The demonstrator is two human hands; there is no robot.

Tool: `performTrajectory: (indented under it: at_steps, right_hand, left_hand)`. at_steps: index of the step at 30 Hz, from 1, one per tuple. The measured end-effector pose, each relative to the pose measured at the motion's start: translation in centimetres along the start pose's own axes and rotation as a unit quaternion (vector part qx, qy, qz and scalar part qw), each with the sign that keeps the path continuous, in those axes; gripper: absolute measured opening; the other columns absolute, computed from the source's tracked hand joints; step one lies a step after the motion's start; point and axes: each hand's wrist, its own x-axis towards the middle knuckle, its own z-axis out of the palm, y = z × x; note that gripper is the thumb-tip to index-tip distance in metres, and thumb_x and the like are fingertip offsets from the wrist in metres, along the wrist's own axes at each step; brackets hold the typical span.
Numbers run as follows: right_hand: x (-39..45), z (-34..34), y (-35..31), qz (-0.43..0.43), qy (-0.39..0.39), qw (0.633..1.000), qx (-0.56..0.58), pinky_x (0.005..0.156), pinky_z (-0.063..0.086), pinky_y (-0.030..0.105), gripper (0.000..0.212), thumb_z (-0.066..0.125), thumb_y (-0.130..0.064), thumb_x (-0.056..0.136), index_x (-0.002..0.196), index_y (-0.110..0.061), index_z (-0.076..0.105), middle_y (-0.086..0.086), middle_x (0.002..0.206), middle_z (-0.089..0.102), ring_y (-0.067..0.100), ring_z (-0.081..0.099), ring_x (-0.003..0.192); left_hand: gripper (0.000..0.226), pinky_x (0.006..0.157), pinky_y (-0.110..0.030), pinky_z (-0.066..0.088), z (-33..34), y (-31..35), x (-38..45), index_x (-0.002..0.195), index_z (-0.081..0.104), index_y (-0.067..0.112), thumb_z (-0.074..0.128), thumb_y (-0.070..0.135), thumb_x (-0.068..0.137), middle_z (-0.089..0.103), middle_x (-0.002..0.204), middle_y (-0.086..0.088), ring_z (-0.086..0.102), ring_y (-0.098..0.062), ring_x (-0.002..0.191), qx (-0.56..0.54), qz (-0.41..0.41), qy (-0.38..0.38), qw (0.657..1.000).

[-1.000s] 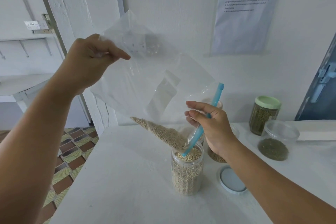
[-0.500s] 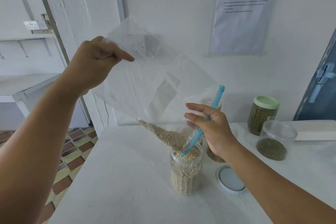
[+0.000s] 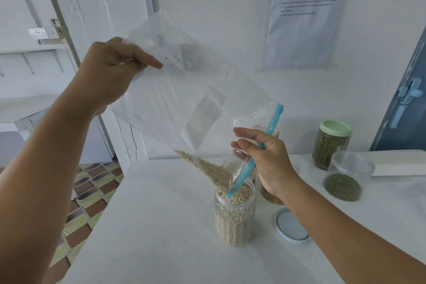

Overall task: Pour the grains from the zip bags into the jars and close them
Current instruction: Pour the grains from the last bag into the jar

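Your left hand [image 3: 110,76] is up high. Its fingers [image 3: 147,62] pinch the bottom corner of the bag [image 3: 175,99], so the bag hangs tilted, low end to your right.

Your right hand [image 3: 267,159] is lower down. Its fingers [image 3: 249,132] curl round the mouth of the bag and grip it by the blue zip [image 3: 269,129]. The zip runs down past your fingers, and its low tip sits in the mouth of the jar [image 3: 234,214].

The grains [image 3: 207,168] lie in a pile in the low corner of the bag, just under your right fingers and right above the jar. The jar stands on the table [image 3: 161,226], straight below your right fingers. It has no lid on and is nearly full of the same pale grains.

A white lid [image 3: 291,226] lies flat on the table, just under your right wrist and beside the jar.

Behind your right hand stands a second jar [image 3: 272,196] with brownish grains in it. Your hand hides most of it.

Further to the right of your right fingers is a green-lid jar [image 3: 332,145], closed and full of green grains. Just in front of it is an open tub [image 3: 345,177] with green grains in the bottom.

A paper sheet [image 3: 304,14] hangs on the wall, high above your right fingers.
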Motion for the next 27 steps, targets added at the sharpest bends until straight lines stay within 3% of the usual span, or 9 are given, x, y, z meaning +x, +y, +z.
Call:
performTrajectory:
  at_steps: [4,9,11,14,16,19,22,24,27]
  right_hand:
    - [-0.3,-0.2,0.5,0.007,0.008,1.0,-0.013,0.09,0.063,0.036,0.027,0.067,0.005,0.096,0.103,-0.017,0.082,0.001,0.098,0.078,0.022,0.076,0.097]
    - [-0.3,-0.4,0.3,0.011,0.008,1.0,-0.008,0.088,0.062,0.033,0.026,0.072,0.002,0.093,0.101,-0.019,0.084,0.0,0.1,0.078,0.02,0.075,0.097]
    - [-0.4,-0.3,0.2,0.011,0.0,1.0,-0.012,0.089,0.061,0.031,0.026,0.077,0.001,0.089,0.102,-0.02,0.084,-0.001,0.109,0.078,0.018,0.073,0.097]
    - [-0.6,-0.5,0.2,0.007,-0.01,0.999,-0.05,0.093,0.06,0.032,0.029,0.082,-0.003,0.085,0.103,-0.025,0.084,-0.001,0.105,0.079,0.017,0.072,0.097]
    - [-0.7,-0.5,0.1,0.004,-0.016,0.997,-0.076,0.094,0.059,0.03,0.031,0.084,-0.004,0.084,0.103,-0.028,0.084,-0.004,0.097,0.079,0.013,0.073,0.095]
    - [-0.5,-0.5,0.1,-0.004,-0.018,0.996,-0.092,0.094,0.057,0.028,0.031,0.083,-0.005,0.085,0.103,-0.031,0.083,-0.007,0.097,0.078,0.011,0.071,0.097]
    - [-0.4,-0.4,0.2,-0.013,-0.011,0.995,-0.094,0.098,0.056,0.031,0.031,0.081,-0.007,0.087,0.102,-0.033,0.083,-0.005,0.099,0.078,0.017,0.072,0.102]
    - [-0.6,-0.3,0.3,-0.017,-0.008,0.997,-0.081,0.094,0.058,0.027,0.03,0.078,-0.003,0.09,0.102,-0.03,0.084,-0.001,0.101,0.079,0.017,0.073,0.1]
    - [-0.8,0.1,0.1,-0.017,-0.014,0.998,-0.066,0.081,0.061,0.025,0.032,0.072,0.002,0.093,0.101,-0.026,0.084,0.002,0.115,0.076,0.013,0.075,0.1]
  left_hand:
    - [0.045,0.098,-0.017,0.047,0.7,-0.6,-0.5,0.089,0.081,0.041,0.063,0.0,0.098,0.064,0.111,0.002,0.062,-0.003,0.105,0.011,-0.006,-0.026,1.0]
    - [0.035,0.1,-0.016,0.046,0.9,-0.7,-0.6,0.097,0.08,0.031,0.062,0.002,0.1,0.064,0.117,0.001,0.061,-0.006,0.111,0.035,-0.004,-0.031,0.999]
    - [0.029,0.096,-0.011,0.044,0.7,-0.6,-0.8,0.101,0.08,0.031,0.069,0.005,0.097,0.063,0.115,0.005,0.059,0.002,0.105,0.042,-0.001,-0.051,0.998]
    - [0.028,0.088,0.0,0.037,0.6,-0.3,-1.3,0.108,0.079,0.024,0.083,0.008,0.084,0.062,0.111,0.029,0.054,0.016,0.098,0.077,0.023,-0.11,0.991]
    - [0.033,0.093,0.0,0.036,0.7,-0.3,-1.5,0.109,0.078,0.021,0.086,0.009,0.079,0.06,0.106,0.042,0.054,0.019,0.102,0.105,0.052,-0.132,0.984]
    - [0.037,0.107,-0.027,0.044,0.7,-1.3,-1.1,0.11,0.078,0.026,0.087,0.009,0.079,0.062,0.117,0.017,0.059,-0.009,0.113,0.154,0.063,-0.118,0.979]
    - [0.038,0.1,-0.04,0.049,0.2,-2.4,-0.6,0.111,0.078,0.035,0.087,0.013,0.081,0.058,0.112,0.003,0.057,-0.022,0.103,0.2,0.047,-0.109,0.973]
    - [0.037,0.101,-0.043,0.049,-0.1,-2.6,-0.4,0.109,0.077,0.038,0.086,0.014,0.082,0.058,0.119,0.0,0.055,-0.023,0.104,0.195,0.052,-0.112,0.973]
    - [0.037,0.097,-0.036,0.043,0.2,-2.2,-0.5,0.109,0.076,0.04,0.085,0.015,0.083,0.048,0.114,0.002,0.047,-0.019,0.1,0.192,0.049,-0.094,0.976]
